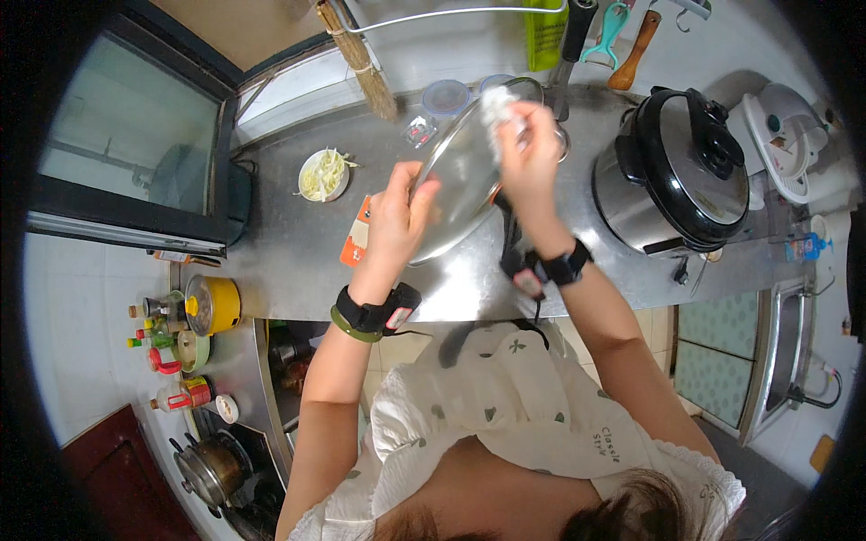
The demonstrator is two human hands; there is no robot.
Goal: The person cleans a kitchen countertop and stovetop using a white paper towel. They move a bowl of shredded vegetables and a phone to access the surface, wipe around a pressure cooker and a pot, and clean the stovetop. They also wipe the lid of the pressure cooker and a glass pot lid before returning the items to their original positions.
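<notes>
A glass pot lid with a metal rim (460, 196) is tilted up above the steel counter. My left hand (406, 209) grips its left edge, thumb on the near face. In my right hand (528, 142) is a crumpled white cloth or paper (499, 108), held against or close to the lid's upper right part. Behind the lid, an orange-and-white packet or card (355, 237) lies on the counter by my left hand. A small white bowl of shredded pale vegetable (325, 177) stands further left.
A pressure cooker (676, 169) stands on the right of the steel counter (284, 270). Round lidded containers (446, 97) sit near the wall, where a straw brush (369, 74), a teal peeler (611, 30) and a wooden spatula (636, 51) hang. An open window frame (220, 169) juts in at left.
</notes>
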